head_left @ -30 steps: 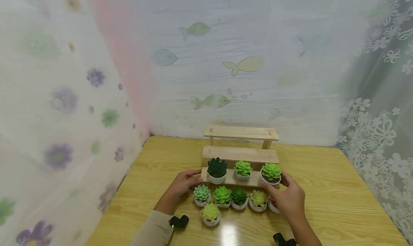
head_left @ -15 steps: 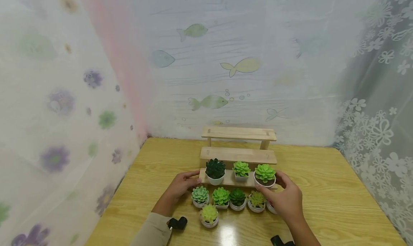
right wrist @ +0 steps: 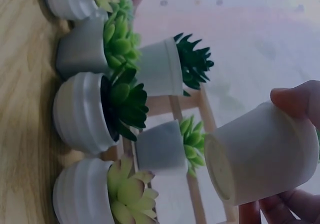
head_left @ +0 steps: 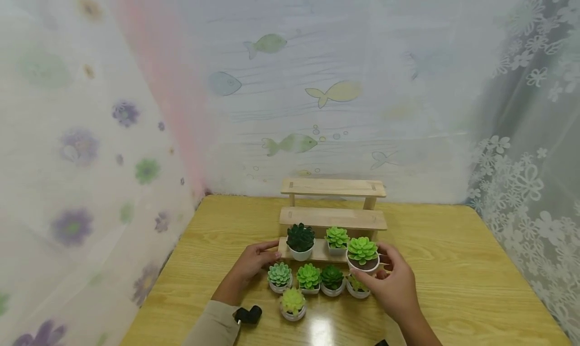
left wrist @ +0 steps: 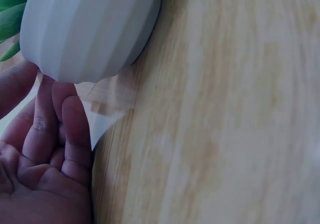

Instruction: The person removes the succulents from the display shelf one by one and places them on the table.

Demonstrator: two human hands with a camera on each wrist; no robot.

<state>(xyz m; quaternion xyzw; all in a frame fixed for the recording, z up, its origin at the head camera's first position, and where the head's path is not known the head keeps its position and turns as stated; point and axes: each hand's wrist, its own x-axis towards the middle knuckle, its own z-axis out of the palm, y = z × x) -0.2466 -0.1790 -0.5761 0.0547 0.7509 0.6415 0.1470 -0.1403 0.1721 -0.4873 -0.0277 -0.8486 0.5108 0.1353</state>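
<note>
My right hand (head_left: 395, 285) grips a white round pot with a bright green artificial succulent (head_left: 362, 251) by its sides. It is held up in front of the lowest board's right end; the right wrist view shows the pot's underside (right wrist: 220, 169). My left hand (head_left: 254, 263) holds the left end of the wooden three-tier plant stand (head_left: 333, 216), thumb in front. On its lowest board stand a dark green succulent in a white pot (head_left: 301, 240) and a light green one in a square pot (head_left: 337, 240). In the left wrist view, a ribbed white pot (left wrist: 90, 28) is close to the fingers.
Before the stand, a row of potted succulents includes a pale green one (head_left: 279, 275), a square-potted one (head_left: 309, 277) and a dark one (head_left: 333, 279). A yellowish one (head_left: 358, 285) is partly hidden by the held pot. Another yellow-green one (head_left: 293, 303) sits nearer on the wooden table (head_left: 453, 265).
My right hand has moved the potted succulent left and toward me, from the lowest board's right end to in front of it. The left hand stays at the stand.
</note>
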